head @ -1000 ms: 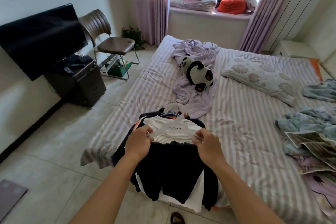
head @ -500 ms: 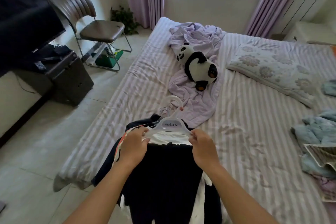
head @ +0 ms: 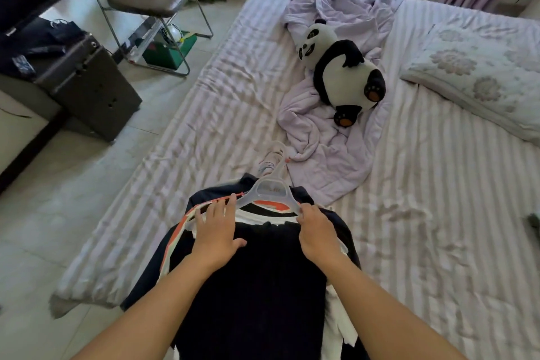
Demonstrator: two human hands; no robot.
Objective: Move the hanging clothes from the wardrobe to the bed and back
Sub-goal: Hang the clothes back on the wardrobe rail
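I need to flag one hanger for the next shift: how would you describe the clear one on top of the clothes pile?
Start at the striped bed and find the dark clothes pile at its near edge. The translucent plastic hanger lies on top of the pile between the left hand and right hand. Unlike the garments under it, it is see-through.

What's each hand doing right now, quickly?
Left hand: open, fingers flat on the stack of dark clothes.
Right hand: fingers curled round the clear plastic hanger's shoulder.
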